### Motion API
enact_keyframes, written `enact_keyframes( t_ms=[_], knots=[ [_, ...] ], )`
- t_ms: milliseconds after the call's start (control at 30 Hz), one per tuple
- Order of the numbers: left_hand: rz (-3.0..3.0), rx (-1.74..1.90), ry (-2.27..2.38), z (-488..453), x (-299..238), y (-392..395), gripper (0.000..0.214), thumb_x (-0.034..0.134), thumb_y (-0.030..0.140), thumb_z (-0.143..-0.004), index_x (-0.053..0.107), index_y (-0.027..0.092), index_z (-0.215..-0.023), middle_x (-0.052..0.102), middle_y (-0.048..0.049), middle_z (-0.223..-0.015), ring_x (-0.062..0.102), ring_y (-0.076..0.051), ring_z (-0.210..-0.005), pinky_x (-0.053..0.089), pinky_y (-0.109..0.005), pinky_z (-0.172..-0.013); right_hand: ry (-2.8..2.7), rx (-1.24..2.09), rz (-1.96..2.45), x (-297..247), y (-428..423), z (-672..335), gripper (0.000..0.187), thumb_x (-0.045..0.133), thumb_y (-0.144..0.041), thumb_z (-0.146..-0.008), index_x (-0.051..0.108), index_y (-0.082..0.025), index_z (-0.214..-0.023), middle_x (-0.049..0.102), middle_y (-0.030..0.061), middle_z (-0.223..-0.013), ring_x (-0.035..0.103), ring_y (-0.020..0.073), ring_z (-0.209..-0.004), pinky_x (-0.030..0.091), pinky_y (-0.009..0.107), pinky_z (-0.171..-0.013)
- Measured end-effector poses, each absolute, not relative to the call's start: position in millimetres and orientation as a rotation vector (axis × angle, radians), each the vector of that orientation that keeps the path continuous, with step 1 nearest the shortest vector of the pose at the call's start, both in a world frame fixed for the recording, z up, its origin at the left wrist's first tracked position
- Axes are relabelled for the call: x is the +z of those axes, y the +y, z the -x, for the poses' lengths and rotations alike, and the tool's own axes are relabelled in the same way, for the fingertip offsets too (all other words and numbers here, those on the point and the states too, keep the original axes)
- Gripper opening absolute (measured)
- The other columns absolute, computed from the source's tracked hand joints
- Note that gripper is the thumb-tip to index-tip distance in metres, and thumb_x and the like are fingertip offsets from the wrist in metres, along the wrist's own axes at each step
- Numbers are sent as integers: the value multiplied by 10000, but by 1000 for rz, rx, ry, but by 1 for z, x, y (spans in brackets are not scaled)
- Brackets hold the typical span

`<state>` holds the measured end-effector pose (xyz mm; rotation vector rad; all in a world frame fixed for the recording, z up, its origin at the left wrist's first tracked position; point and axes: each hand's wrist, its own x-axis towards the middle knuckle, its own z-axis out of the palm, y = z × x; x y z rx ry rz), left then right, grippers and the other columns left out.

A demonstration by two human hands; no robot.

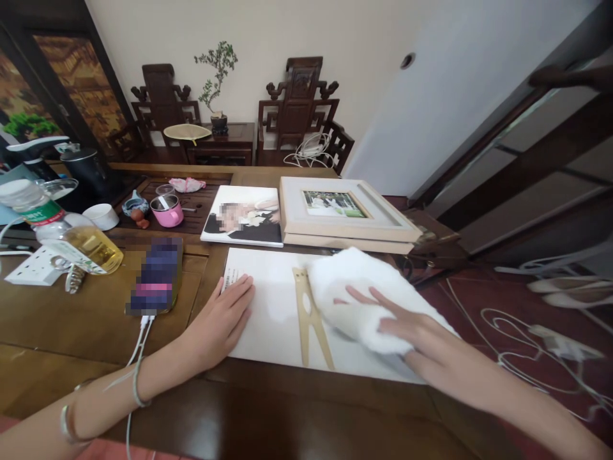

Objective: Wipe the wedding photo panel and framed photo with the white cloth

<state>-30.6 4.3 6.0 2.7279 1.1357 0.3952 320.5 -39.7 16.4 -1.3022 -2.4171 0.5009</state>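
Note:
A white board (271,313) lies face down on the wooden table (71,319) in front of me, with a light wooden stand piece (311,316) on its back. My left hand (220,319) lies flat and open on the board's left edge. My right hand (397,319) presses a fluffy white cloth (354,287) onto the board's right part, fingers stretched over the cloth.
A cream picture frame (342,214) and a photo print (244,214) lie behind the board. A phone (156,275) with a white cable, a bottle of yellow liquid (71,239), a pink cup (166,211) and a tea tray sit to the left. Cables lie on the floor at right.

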Motion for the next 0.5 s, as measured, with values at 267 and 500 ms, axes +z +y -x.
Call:
enact_keyframes(
  t_ms=[267,500],
  knots=[
    [-2739,382,1132,31,4,4,401,318,199,-990,376,123,-1380,424,-155,-1445,301,-248,-1391,238,-545,-1129,-2473,237,1214,12,7,-298,345,389,-17,-581,581,-209,-795,299,44,-1508,227,290,-1379,222,580,-1120],
    [-2738,381,1133,30,5,4,404,316,195,-988,382,120,-1379,430,-159,-1440,306,-247,-1389,230,-540,-1134,-2419,439,1222,19,-76,-305,304,448,-71,-715,640,-259,-856,490,-16,-1402,329,289,-1345,312,565,-1095]
  ],
)
